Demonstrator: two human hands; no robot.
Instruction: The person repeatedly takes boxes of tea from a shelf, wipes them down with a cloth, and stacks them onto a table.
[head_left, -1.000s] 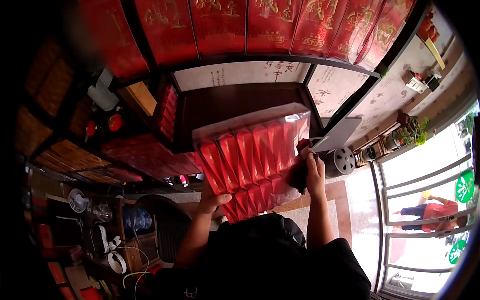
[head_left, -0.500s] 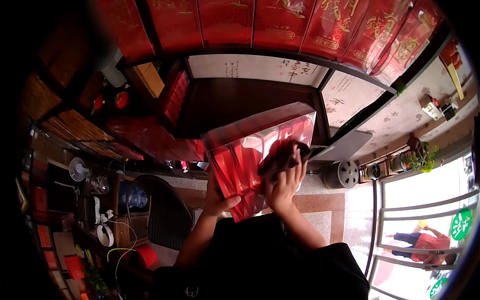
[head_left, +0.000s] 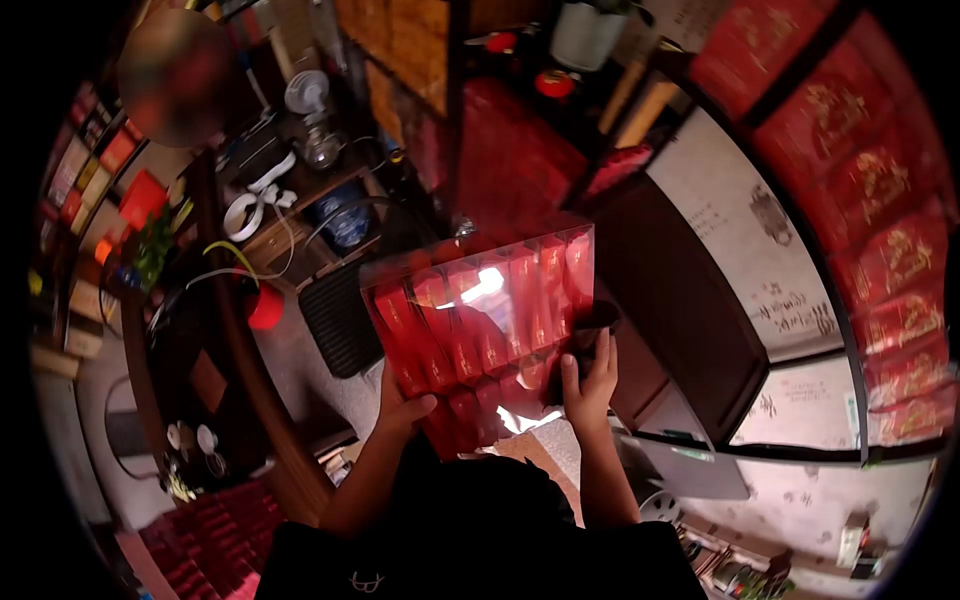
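Cabinet shelf (head_left: 700,320), dark: beyond the right hand (head_left: 590,385), to its right.
Clear box (head_left: 575,240): between the hands, tilted; left hand (head_left: 400,408) closed on its lower left edge, thumb on the face. Risk, as judged: slipping or swinging down, should that one-sided grip loosen; the clear wall could dent under hard thumb pressure.
Contents: red packets (head_left: 455,340), side by side in two rows.
Dark cloth (head_left: 600,318): bunched in the right hand, fingers partly curled, by the box's right edge; contact unclear.

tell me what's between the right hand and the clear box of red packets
A dark cloth, held in the right hand, lies between it and the clear box of red packets, as the head view shows.
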